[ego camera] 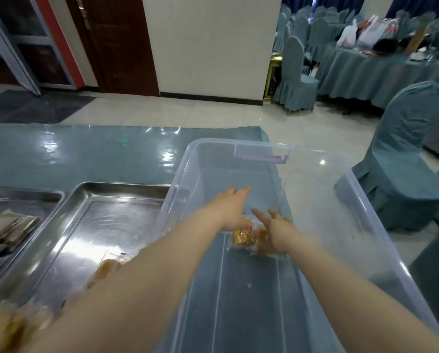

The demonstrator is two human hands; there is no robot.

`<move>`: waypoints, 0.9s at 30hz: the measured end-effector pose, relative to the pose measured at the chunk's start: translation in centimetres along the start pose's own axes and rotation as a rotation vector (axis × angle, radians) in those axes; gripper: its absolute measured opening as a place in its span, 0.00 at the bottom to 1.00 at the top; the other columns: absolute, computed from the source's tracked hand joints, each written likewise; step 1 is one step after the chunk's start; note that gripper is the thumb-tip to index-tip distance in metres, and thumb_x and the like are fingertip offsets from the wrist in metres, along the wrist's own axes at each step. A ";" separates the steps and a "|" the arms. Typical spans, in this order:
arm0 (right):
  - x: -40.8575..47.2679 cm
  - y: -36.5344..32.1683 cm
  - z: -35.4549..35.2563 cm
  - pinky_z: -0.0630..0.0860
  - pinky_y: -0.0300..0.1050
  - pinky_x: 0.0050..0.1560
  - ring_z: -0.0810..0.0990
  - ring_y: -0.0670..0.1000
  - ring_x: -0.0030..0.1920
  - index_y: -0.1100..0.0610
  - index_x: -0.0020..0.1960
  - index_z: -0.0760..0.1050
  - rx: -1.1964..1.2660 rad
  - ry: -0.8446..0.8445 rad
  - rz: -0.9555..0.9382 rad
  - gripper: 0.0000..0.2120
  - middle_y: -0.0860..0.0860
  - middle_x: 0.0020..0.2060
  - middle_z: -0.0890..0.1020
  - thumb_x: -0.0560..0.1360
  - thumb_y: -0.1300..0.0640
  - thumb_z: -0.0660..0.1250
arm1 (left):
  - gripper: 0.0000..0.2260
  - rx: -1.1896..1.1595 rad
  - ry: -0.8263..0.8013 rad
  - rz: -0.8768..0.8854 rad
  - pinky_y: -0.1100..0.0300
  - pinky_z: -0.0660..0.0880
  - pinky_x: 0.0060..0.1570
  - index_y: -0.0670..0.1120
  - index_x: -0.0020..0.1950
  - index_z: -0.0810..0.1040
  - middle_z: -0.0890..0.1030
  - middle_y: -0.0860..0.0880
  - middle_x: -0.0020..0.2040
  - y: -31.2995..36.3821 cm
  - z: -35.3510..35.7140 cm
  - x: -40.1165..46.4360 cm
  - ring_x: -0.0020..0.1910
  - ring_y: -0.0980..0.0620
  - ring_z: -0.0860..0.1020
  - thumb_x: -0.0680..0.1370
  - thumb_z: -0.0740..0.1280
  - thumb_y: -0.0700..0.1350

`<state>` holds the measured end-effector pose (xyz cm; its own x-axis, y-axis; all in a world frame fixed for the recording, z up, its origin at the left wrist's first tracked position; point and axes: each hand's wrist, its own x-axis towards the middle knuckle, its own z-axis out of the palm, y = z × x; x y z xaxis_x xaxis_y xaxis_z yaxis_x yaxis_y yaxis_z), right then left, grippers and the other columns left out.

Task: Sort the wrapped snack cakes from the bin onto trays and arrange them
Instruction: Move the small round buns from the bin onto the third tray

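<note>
Both hands reach into the clear bin (315, 174). The left hand (230, 212) lies flat, its thumb touching a wrapped cake (242, 238) (golden). The right hand (279, 231), fingers spread, presses a second cake (262, 236).

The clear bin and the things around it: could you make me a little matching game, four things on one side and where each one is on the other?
Things:
1. snack cakes
2. clear bin
3. near steel tray
4. covered chair

Places:
A. on the floor, right of the bin
B. on the bin's floor, between the left hand and right hand
C. on the table's right end
D. just left of the bin

Pairs: 1-B, 2-C, 3-D, 4-A
</note>
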<state>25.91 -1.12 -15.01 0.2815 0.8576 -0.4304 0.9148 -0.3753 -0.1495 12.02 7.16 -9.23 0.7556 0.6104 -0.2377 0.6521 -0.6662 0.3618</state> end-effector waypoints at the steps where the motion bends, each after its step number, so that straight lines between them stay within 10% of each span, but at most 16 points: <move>1: 0.5 0.0 0.7 0.55 0.56 0.74 0.51 0.59 0.76 0.42 0.77 0.39 -0.044 -0.015 -0.012 0.51 0.61 0.77 0.48 0.69 0.42 0.72 | 0.40 0.022 0.007 -0.006 0.53 0.57 0.71 0.48 0.77 0.48 0.55 0.40 0.76 -0.2 0.7 0.7 0.74 0.42 0.57 0.73 0.70 0.48; 6: 1.8 0.5 3.2 0.62 0.60 0.70 0.56 0.63 0.73 0.40 0.76 0.40 -0.141 0.053 0.011 0.57 0.55 0.77 0.49 0.61 0.36 0.75 | 0.42 0.047 -0.057 -0.107 0.47 0.60 0.70 0.53 0.76 0.50 0.53 0.42 0.76 -1.8 5.7 2.2 0.74 0.41 0.57 0.70 0.72 0.53; 12: 1.1 0.3 4.8 0.64 0.59 0.66 0.61 0.60 0.70 0.38 0.74 0.55 -0.213 0.099 -0.024 0.36 0.50 0.72 0.62 0.70 0.42 0.67 | 0.43 0.034 -0.130 -0.057 0.47 0.61 0.69 0.50 0.76 0.51 0.54 0.46 0.77 -2.8 10.3 1.6 0.74 0.43 0.58 0.69 0.72 0.55; 18: -0.1 -0.9 4.0 0.68 0.61 0.61 0.64 0.59 0.69 0.47 0.76 0.50 -0.101 0.146 0.022 0.37 0.51 0.69 0.68 0.73 0.51 0.66 | 0.25 0.071 -0.014 -0.153 0.50 0.70 0.60 0.47 0.66 0.67 0.70 0.46 0.66 -3.3 9.9 0.2 0.63 0.42 0.70 0.71 0.68 0.49; 27: -3.1 -2.5 -2.3 0.70 0.47 0.57 0.71 0.59 0.59 0.52 0.61 0.72 0.228 0.415 0.006 0.18 0.52 0.61 0.74 0.72 0.54 0.65 | 0.20 -0.082 0.285 -0.243 0.52 0.73 0.52 0.46 0.58 0.70 0.74 0.43 0.57 0.8 2.8 -1.9 0.56 0.40 0.75 0.69 0.69 0.48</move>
<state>23.44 -2.07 -11.24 0.4212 0.9058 -0.0467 0.8388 -0.4086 -0.3598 11.29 4.23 -10.97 0.5244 0.8486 -0.0689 0.7941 -0.4583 0.3993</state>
